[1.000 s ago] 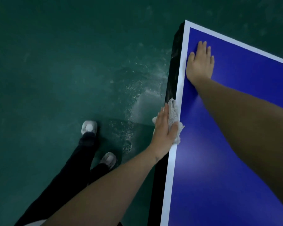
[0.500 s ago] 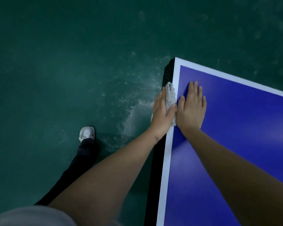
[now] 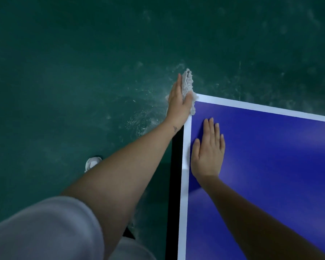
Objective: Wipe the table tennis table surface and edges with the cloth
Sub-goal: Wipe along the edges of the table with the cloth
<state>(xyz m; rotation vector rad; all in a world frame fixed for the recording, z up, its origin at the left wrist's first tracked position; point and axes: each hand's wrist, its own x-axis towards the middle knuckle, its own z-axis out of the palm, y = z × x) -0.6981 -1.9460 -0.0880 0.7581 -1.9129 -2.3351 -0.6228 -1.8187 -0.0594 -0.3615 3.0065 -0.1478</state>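
The blue table tennis table (image 3: 270,166) has a white border line and a black side edge. Its far left corner lies under a crumpled white cloth (image 3: 188,85). My left hand (image 3: 179,102) holds that cloth against the corner from the outside, thumb over the top and fingers straight along the side; part of the cloth sticks out past the corner. My right hand (image 3: 208,152) lies flat on the blue surface just inside the left border line, fingers straight and together.
A dark green floor (image 3: 83,72) with pale scuff marks surrounds the table. My white shoe (image 3: 92,163) stands on it left of the table, partly hidden by my left forearm. My light sleeve fills the lower left corner.
My left hand slid the cloth forward along the left edge and reached the far corner. My right hand stayed flat on the top and now trails behind the left hand.
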